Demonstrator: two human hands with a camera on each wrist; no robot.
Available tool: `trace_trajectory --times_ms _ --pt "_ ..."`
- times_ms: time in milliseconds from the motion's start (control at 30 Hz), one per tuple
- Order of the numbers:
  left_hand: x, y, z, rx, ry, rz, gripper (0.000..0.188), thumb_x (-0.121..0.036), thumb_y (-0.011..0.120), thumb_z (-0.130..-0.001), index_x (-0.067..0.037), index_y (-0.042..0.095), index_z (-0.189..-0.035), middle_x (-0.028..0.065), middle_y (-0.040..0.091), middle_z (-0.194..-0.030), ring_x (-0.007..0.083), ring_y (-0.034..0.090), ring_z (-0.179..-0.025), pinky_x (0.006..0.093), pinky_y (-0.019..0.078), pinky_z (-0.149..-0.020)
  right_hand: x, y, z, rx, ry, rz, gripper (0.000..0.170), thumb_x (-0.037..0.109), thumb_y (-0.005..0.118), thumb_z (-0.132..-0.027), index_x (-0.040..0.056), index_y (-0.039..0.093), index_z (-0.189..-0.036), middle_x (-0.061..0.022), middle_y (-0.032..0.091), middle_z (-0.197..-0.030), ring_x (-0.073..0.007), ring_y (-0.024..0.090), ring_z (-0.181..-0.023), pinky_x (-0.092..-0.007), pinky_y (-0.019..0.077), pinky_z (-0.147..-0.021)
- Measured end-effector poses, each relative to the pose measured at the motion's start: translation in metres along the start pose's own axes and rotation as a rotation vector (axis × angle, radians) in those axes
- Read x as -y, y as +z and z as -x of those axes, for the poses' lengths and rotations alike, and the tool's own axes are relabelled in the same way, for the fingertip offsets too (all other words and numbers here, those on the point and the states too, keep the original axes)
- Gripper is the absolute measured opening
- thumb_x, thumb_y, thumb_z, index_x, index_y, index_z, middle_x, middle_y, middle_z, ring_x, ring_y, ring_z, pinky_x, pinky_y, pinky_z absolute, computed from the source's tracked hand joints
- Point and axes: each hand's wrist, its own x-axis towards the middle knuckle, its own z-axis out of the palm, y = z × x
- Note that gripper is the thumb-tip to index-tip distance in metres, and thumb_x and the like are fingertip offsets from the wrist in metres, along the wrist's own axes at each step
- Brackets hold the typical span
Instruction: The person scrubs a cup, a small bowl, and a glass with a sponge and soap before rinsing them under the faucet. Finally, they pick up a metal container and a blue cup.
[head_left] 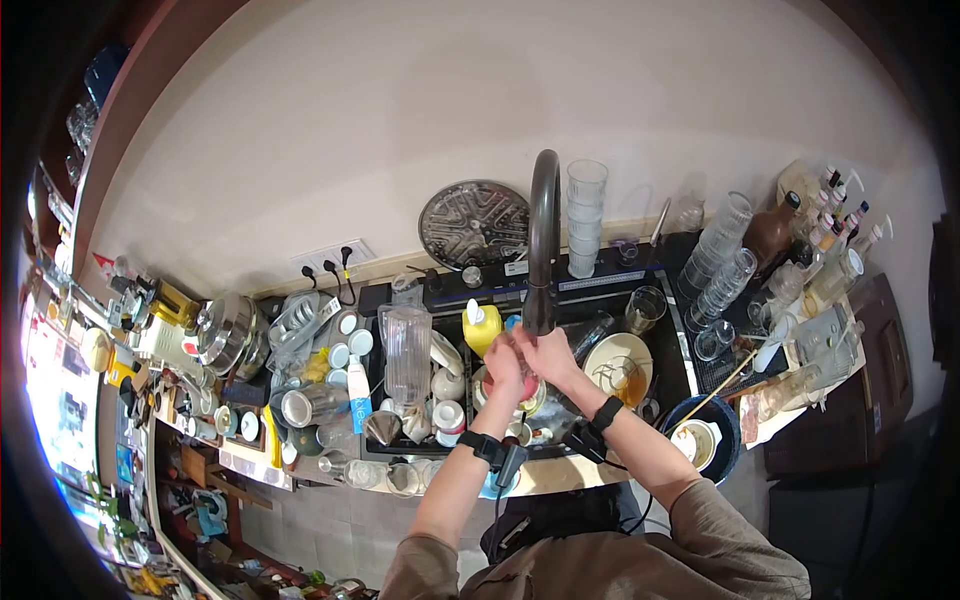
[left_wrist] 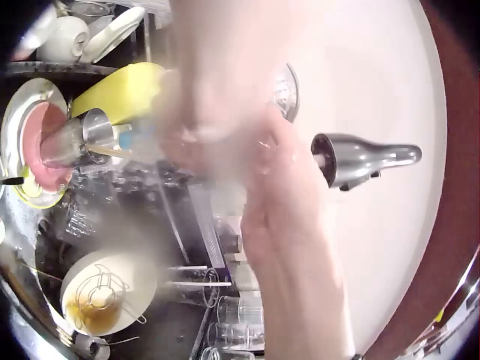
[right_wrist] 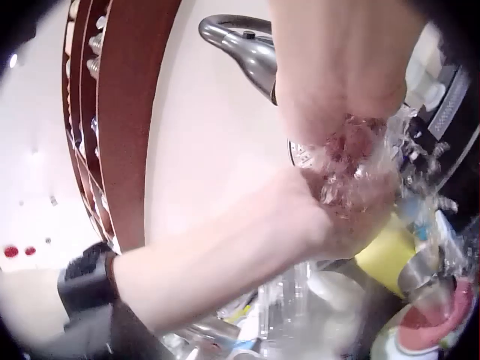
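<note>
Both hands meet under the dark faucet [head_left: 541, 250], whose spout hangs right over them. Water splashes between my left hand [right_wrist: 341, 214] and my right hand [right_wrist: 337, 90] in the right wrist view. The palms and fingers lie against each other, blurred and partly hidden by the splash; no held object shows. Just behind the hands stands a yellow pump bottle [head_left: 481, 328]. Below them in the sink, a pink bowl [left_wrist: 43, 135] rests on a plate, and a metal cup [left_wrist: 96, 127] overlaps it in the left wrist view.
A cream bowl [head_left: 612, 362] with a wire whisk and brownish liquid sits at the sink's right. A clear ribbed container [head_left: 405, 345] and white crockery crowd the left. Stacked glasses [head_left: 586, 220] stand behind the faucet; more glasses [head_left: 725, 275] and bottles line the right side.
</note>
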Motion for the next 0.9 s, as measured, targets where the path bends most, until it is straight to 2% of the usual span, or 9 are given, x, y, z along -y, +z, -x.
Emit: trace_trajectory --times_ms 67,100,233,333,500,600,800,833,900 --pt "0.002 -0.011 -0.012 0.226 -0.365 0.502 0.038 -0.035 0.04 -0.095 -0.006 0.062 -0.106 0.0091 0.066 -0.096 0.0198 0.062 -0.085 0.0354 0.0487 -0.077 0.001 -0.005 0.002 0.05 -0.245 0.102 0.031 0.032 0.06 -0.086 0.001 0.062 -0.088 -0.0209 0.065 -0.077 -0.0347 0.063 -0.065 -0.0377 0.0492 -0.062" --pt "-0.014 -0.006 -0.001 0.103 -0.441 0.374 0.04 -0.038 0.036 -0.094 -0.008 0.062 -0.101 0.0082 0.065 -0.097 0.0227 0.062 -0.089 0.0381 0.0487 -0.082 0.006 -0.017 0.002 0.074 -0.357 0.269 0.029 0.03 0.062 -0.085 0.0016 0.066 -0.086 -0.0203 0.066 -0.075 -0.0288 0.062 -0.06 -0.0366 0.0492 -0.062" --pt "-0.019 0.004 0.016 0.295 -0.464 0.342 0.035 -0.04 0.044 -0.091 -0.008 0.059 -0.095 0.0066 0.064 -0.092 0.0221 0.063 -0.084 0.0394 0.0503 -0.078 -0.001 -0.026 0.001 0.122 0.152 0.025 0.033 0.029 0.059 -0.087 -0.0032 0.067 -0.081 -0.0206 0.064 -0.067 -0.028 0.067 -0.063 -0.0357 0.05 -0.061" --pt "0.016 0.021 0.013 0.199 0.147 -0.004 0.027 -0.027 0.052 -0.089 -0.003 0.059 -0.098 0.013 0.063 -0.095 0.0258 0.062 -0.088 0.0407 0.0487 -0.08 -0.022 -0.018 -0.001 -0.131 0.243 0.012 0.04 0.032 0.056 -0.088 -0.0041 0.066 -0.076 -0.024 0.062 -0.066 -0.0362 0.066 -0.073 -0.0408 0.051 -0.066" --pt "-0.001 0.022 0.025 0.185 0.912 -0.76 0.032 -0.024 0.056 -0.088 0.003 0.057 -0.105 0.0251 0.057 -0.095 0.0445 0.055 -0.084 0.047 0.0458 -0.078 -0.05 -0.018 -0.001 0.076 0.735 -0.78 0.038 0.033 0.04 -0.1 0.0037 0.063 -0.09 -0.0068 0.067 -0.084 -0.0192 0.065 -0.068 -0.0335 0.0525 -0.065" --pt "-0.013 0.019 0.024 0.173 0.769 -0.909 0.029 -0.02 0.061 -0.085 -0.001 0.059 -0.107 0.0165 0.063 -0.088 0.0376 0.062 -0.082 0.0425 0.0488 -0.075 -0.049 -0.017 0.001 0.054 0.704 -0.862 0.036 0.03 0.042 -0.099 0.002 0.063 -0.089 -0.0077 0.067 -0.085 -0.0195 0.065 -0.068 -0.0326 0.0515 -0.065" --pt "0.016 0.0 -0.018 0.329 -0.359 0.168 0.036 -0.048 0.052 -0.091 -0.013 0.06 -0.095 -0.0008 0.06 -0.074 0.0121 0.055 -0.062 0.0279 0.0409 -0.046 -0.017 -0.023 0.002 0.026 0.034 0.062 0.032 0.025 0.052 -0.091 -0.0042 0.063 -0.082 -0.0189 0.066 -0.073 -0.0312 0.066 -0.067 -0.0364 0.0503 -0.062" --pt "0.011 0.0 -0.011 0.31 -0.435 0.222 0.04 -0.054 0.045 -0.092 -0.016 0.057 -0.089 -0.0025 0.059 -0.075 0.0102 0.054 -0.059 0.0217 0.0356 -0.042 0.001 -0.028 0.004 0.053 -0.012 -0.032 0.025 0.022 0.059 -0.084 -0.0028 0.063 -0.083 -0.0236 0.063 -0.074 -0.0368 0.065 -0.071 -0.0388 0.0499 -0.061" --pt "0.01 -0.008 -0.013 0.409 -0.514 0.276 0.041 -0.054 0.044 -0.092 -0.015 0.057 -0.089 -0.0022 0.059 -0.074 0.0096 0.054 -0.06 0.0225 0.0379 -0.044 0.001 -0.023 0.005 0.035 -0.017 -0.06 0.022 0.02 0.062 -0.083 -0.002 0.065 -0.084 -0.0182 0.066 -0.072 -0.027 0.066 -0.067 -0.0356 0.0502 -0.06"
